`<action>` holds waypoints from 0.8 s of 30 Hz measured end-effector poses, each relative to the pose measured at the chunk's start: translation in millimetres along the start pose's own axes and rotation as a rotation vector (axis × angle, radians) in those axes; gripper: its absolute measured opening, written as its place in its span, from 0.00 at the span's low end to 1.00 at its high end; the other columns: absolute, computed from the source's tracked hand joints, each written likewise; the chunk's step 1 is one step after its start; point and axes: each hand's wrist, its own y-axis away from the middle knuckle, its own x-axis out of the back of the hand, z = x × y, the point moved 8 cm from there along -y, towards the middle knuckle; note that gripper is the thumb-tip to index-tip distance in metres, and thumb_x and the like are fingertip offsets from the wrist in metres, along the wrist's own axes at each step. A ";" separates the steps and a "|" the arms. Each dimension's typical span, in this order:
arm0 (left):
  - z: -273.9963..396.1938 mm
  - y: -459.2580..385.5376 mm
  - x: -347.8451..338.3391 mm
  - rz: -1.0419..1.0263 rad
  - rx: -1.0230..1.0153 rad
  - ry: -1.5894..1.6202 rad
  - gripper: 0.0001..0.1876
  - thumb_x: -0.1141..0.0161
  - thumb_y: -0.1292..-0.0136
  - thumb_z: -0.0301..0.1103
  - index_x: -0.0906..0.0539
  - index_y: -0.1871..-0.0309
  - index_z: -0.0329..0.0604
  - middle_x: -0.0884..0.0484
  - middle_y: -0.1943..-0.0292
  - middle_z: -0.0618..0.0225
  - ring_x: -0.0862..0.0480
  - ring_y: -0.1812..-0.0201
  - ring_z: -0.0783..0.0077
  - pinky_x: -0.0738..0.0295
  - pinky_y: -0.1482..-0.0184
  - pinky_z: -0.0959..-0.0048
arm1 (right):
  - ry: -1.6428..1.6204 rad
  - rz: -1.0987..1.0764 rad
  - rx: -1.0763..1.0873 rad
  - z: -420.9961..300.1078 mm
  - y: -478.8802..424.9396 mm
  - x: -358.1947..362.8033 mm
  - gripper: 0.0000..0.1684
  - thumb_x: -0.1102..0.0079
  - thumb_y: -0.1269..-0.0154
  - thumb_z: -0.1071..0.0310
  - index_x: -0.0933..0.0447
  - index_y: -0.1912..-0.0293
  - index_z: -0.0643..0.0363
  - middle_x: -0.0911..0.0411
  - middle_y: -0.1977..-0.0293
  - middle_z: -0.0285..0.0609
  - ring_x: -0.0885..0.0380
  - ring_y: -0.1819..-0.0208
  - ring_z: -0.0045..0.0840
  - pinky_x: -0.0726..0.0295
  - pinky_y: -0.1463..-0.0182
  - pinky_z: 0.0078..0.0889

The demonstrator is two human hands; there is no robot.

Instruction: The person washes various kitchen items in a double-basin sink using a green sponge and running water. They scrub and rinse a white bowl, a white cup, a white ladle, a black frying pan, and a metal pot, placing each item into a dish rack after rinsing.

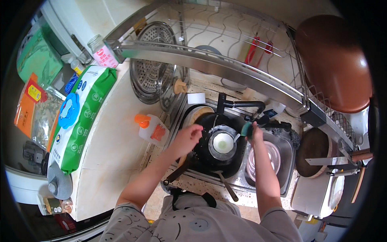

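Note:
My left hand [192,136], its fingers curled, hovers over the left side of a black wok [201,154] in the left sink basin. Whether it holds anything cannot be told. My right hand [255,133] grips a green scouring pad [247,130] near the divider between the basins, below the black faucet [245,104]. Inside the wok stand a metal bowl and a small white bowl [223,143], with a light-coloured utensil handle at the right of the white bowl. Pink round baskets or bowls [273,151] lie in the right basin, partly hidden by my right forearm.
An orange-capped bottle [157,132] stands left of the sink. A steel dish rack [196,59] spans behind it. A wooden-handled utensil [228,189] crosses the front sink edge. At right are a cleaver [325,161] and a round wooden board [313,152]. Wet wipes [87,121] lie far left.

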 end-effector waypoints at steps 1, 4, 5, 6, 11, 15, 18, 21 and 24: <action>18.0 -0.2 22.7 0.076 -0.023 0.007 0.12 0.50 0.34 0.35 0.23 0.55 0.36 0.20 0.70 0.66 0.23 0.72 0.78 0.27 0.67 0.78 | -0.120 -0.122 -0.073 7.7 16.8 -24.8 0.24 0.55 0.34 0.44 0.25 0.58 0.55 0.22 0.69 0.39 0.23 0.74 0.28 0.27 0.81 0.32; 56.6 -7.0 95.5 0.231 -0.068 -0.052 0.19 0.54 0.32 0.43 0.21 0.61 0.33 0.20 0.73 0.66 0.23 0.73 0.77 0.27 0.67 0.75 | -0.034 -0.313 -0.201 26.8 73.5 -109.8 0.24 0.57 0.33 0.46 0.28 0.53 0.57 0.23 0.58 0.42 0.22 0.60 0.31 0.21 0.62 0.42; 65.4 -13.0 117.3 0.273 -0.079 -0.148 0.20 0.54 0.32 0.43 0.21 0.64 0.33 0.20 0.74 0.63 0.22 0.74 0.73 0.27 0.67 0.72 | -0.118 -0.530 -0.297 33.4 99.1 -154.0 0.24 0.57 0.32 0.47 0.29 0.52 0.58 0.24 0.56 0.43 0.23 0.57 0.32 0.21 0.56 0.46; 75.5 -16.3 136.2 0.331 -0.136 -0.230 0.21 0.54 0.33 0.44 0.20 0.67 0.32 0.19 0.76 0.60 0.21 0.74 0.68 0.27 0.67 0.69 | -0.154 -0.526 -0.350 37.9 116.0 -184.2 0.25 0.58 0.32 0.47 0.30 0.51 0.58 0.24 0.56 0.43 0.23 0.56 0.32 0.22 0.54 0.46; 69.5 -23.6 162.2 0.375 -0.079 -0.628 0.21 0.53 0.34 0.42 0.19 0.70 0.31 0.19 0.75 0.52 0.20 0.70 0.53 0.26 0.64 0.63 | -0.409 -0.729 -0.386 19.7 172.8 -318.6 0.21 0.65 0.28 0.53 0.34 0.49 0.59 0.26 0.55 0.45 0.23 0.56 0.35 0.22 0.55 0.47; 54.0 -20.7 157.9 0.356 -0.038 -0.602 0.20 0.53 0.33 0.41 0.20 0.70 0.32 0.18 0.76 0.55 0.18 0.72 0.57 0.26 0.65 0.66 | -0.397 -0.807 -0.421 13.5 189.6 -348.2 0.20 0.68 0.27 0.54 0.34 0.49 0.58 0.25 0.58 0.45 0.23 0.60 0.35 0.22 0.62 0.44; 59.7 -19.8 154.6 0.363 -0.079 -0.701 0.19 0.54 0.33 0.40 0.20 0.70 0.33 0.19 0.76 0.55 0.19 0.71 0.56 0.26 0.64 0.66 | -0.376 -0.842 -0.439 13.5 195.5 -347.5 0.21 0.70 0.27 0.55 0.36 0.49 0.60 0.26 0.57 0.49 0.24 0.60 0.42 0.23 0.61 0.48; 75.2 -17.1 149.7 0.370 -0.154 -0.684 0.18 0.54 0.33 0.40 0.19 0.67 0.35 0.18 0.72 0.55 0.18 0.67 0.57 0.25 0.60 0.67 | -0.366 -0.855 -0.418 8.2 197.8 -340.2 0.22 0.69 0.27 0.54 0.36 0.49 0.62 0.26 0.57 0.50 0.23 0.61 0.42 0.23 0.61 0.48; 101.8 -2.9 141.9 0.476 -0.390 -0.516 0.17 0.55 0.32 0.40 0.20 0.59 0.36 0.19 0.63 0.55 0.19 0.60 0.60 0.26 0.56 0.67 | -0.401 -0.828 -0.415 -1.6 195.0 -318.8 0.24 0.68 0.28 0.52 0.35 0.51 0.64 0.25 0.58 0.51 0.23 0.61 0.41 0.22 0.60 0.49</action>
